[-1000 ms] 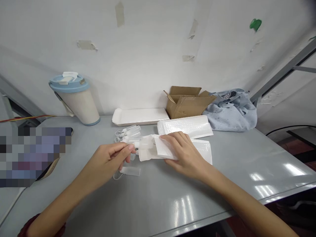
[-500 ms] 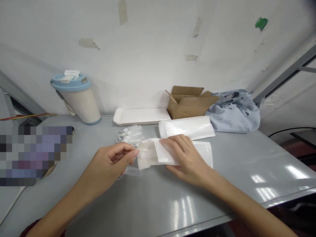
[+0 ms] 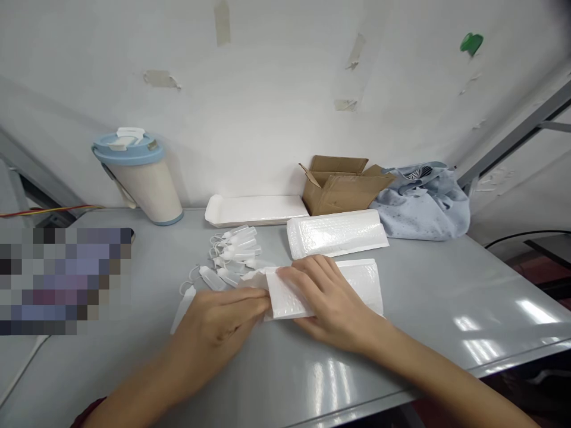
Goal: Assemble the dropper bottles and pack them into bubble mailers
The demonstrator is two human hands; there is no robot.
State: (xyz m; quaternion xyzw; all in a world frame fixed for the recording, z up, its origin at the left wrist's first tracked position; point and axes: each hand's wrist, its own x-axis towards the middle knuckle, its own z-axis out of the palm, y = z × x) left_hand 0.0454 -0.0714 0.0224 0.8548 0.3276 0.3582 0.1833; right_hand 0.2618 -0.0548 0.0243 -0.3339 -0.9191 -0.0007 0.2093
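grey laminate table (image 3: 401, 333) carries everything i see. along its far edge stand a blue-lidded jug (image 3: 138, 175), a white tray (image 3: 254, 210), an open cardboard box (image 3: 341, 183) and a bundled blue cloth (image 3: 423, 199). nearer the middle lies a spare white bubble mailer (image 3: 336, 232). my right hand (image 3: 325, 300) lies flat on another bubble mailer (image 3: 357, 285), fingers spread, likely to pin it down. my left hand (image 3: 218, 324) pinches its open end, probably to hold the mouth. small clear dropper bottles (image 3: 234, 249) lie clustered just beyond, within easy reach.
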